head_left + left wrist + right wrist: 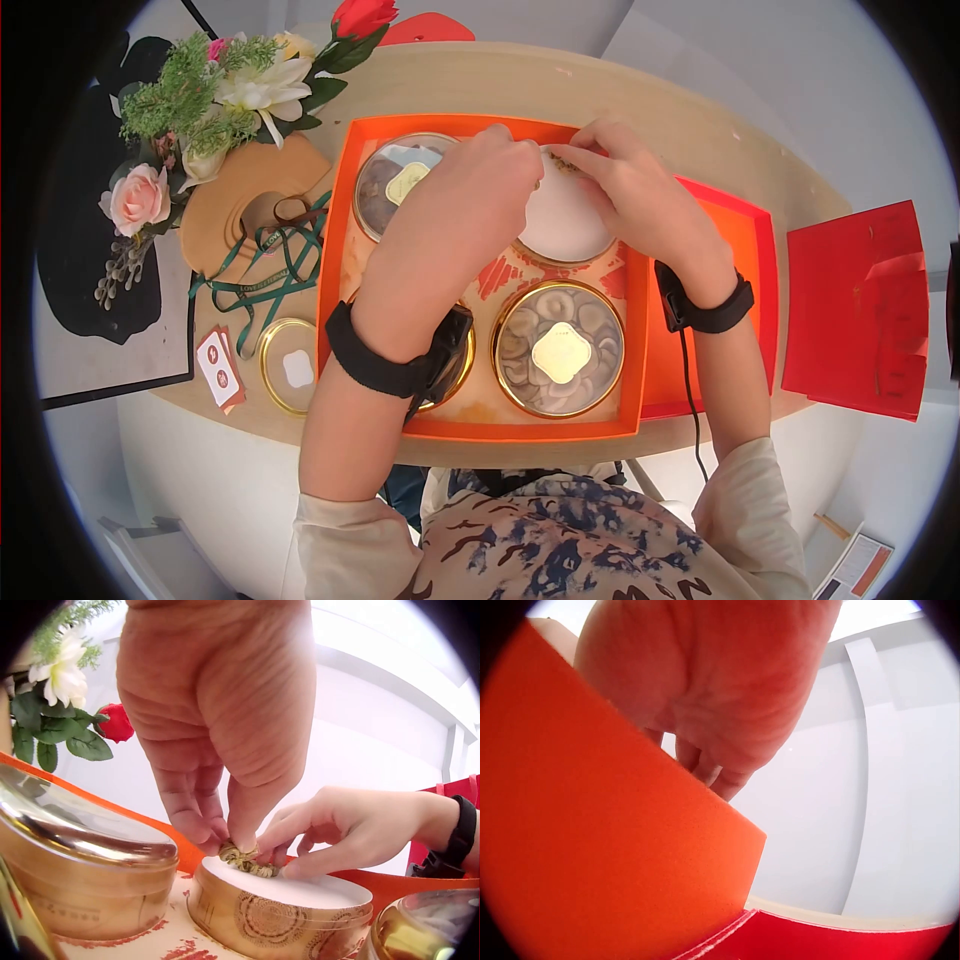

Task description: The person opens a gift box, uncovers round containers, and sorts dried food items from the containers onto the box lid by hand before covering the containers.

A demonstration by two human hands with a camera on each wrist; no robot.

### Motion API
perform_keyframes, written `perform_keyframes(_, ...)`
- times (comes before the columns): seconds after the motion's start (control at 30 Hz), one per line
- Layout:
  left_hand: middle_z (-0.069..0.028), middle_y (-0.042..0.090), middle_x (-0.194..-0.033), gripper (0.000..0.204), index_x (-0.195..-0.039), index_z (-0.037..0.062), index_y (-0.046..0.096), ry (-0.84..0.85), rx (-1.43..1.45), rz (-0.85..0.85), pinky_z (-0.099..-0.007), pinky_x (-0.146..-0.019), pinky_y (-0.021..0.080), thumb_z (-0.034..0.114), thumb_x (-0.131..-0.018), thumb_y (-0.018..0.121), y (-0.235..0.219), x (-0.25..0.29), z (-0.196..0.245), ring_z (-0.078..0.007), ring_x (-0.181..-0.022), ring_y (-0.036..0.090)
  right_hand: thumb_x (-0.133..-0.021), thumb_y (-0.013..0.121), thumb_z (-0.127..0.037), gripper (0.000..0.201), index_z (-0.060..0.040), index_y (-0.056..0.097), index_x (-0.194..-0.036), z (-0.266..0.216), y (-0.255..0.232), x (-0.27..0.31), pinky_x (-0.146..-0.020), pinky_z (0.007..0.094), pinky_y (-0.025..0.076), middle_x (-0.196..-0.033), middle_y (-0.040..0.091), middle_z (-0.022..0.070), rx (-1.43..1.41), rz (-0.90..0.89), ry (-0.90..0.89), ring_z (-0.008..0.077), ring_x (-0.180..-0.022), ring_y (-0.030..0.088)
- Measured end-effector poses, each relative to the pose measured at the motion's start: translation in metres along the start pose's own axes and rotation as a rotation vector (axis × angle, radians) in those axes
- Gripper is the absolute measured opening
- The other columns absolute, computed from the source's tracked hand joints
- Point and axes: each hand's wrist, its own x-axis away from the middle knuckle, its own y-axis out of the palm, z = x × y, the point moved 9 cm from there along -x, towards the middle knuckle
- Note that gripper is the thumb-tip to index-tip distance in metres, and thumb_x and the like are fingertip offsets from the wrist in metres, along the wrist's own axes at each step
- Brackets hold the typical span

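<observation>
A round gold tin (277, 919) with a white top surface (565, 220) sits at the back right of an orange box (520, 428). Over its far edge, my left hand (465, 190) pinches a small greenish-brown, twisted dried piece (238, 856) between thumb and fingers. From the other side my right hand (645, 195) reaches in, its relaxed fingers and thumb at the same dried pieces, close over the white surface. In the right wrist view the orange wall hides the fingertips of the right hand (705, 690).
Inside the box are a lidded tin (375, 190) at back left, one (520, 330) at front right, and another under my left wrist. Flowers (265, 85), green ribbon (285, 265), cards (218, 365) and a gold-rimmed lid (275, 370) lie left. A red box (855, 310) stands right.
</observation>
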Motion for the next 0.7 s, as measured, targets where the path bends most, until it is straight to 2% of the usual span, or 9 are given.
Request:
perform_keyframes(0.1,-0.0152,0.064,-0.093,0.013,-0.099,0.0025,0.068,0.003,0.007,-0.002,-0.0427,-0.083,0.051,0.011,-0.094,0.060,0.0003,-0.0009,0.0018,-0.0343,-0.092,0.063,-0.082,0.059,0.005,0.030,0.0015,0.072,-0.110,-0.0010,0.0030,-0.0014,-0.087,0.0412,0.053,-0.101,0.065,0.0150,0.015,-0.013,-0.011,0.0331,-0.098,0.064)
perform_keyframes(0.17,-0.0154,0.064,-0.093,0.013,-0.099,0.0023,0.068,-0.007,0.013,-0.010,-0.0426,-0.083,0.051,0.011,-0.094,0.059,0.0017,0.0002,0.0006,-0.0340,-0.093,0.063,-0.082,0.059,0.006,0.031,0.0009,0.072,-0.110,0.0039,0.0066,-0.0012,-0.088,0.0415,0.053,-0.102,0.065,0.0143,-0.012,-0.039,0.052,0.0329,-0.099,0.063)
perform_keyframes(0.5,-0.0167,0.064,-0.093,0.015,-0.099,0.0010,0.067,-0.016,-0.017,-0.059,-0.0444,-0.085,0.050,0.010,-0.094,0.056,0.0079,-0.0030,0.0020,-0.0342,-0.095,0.063,-0.082,0.058,0.007,0.032,0.0004,0.071,-0.110,0.0006,0.0069,-0.0036,-0.088,0.0410,0.053,-0.103,0.065,0.0131,0.013,-0.014,0.009,0.0312,-0.099,0.063)
perform_keyframes(0.7,-0.0165,0.065,-0.093,0.015,-0.100,0.0014,0.067,0.000,0.006,-0.062,-0.0444,-0.086,0.050,0.010,-0.094,0.056,0.0082,-0.0019,0.0016,-0.0342,-0.096,0.063,-0.081,0.059,0.007,0.030,-0.0001,0.071,-0.107,0.0030,0.0092,-0.0062,-0.086,0.0423,0.053,-0.102,0.065,0.0137,-0.048,-0.062,0.017,0.0328,-0.098,0.063)
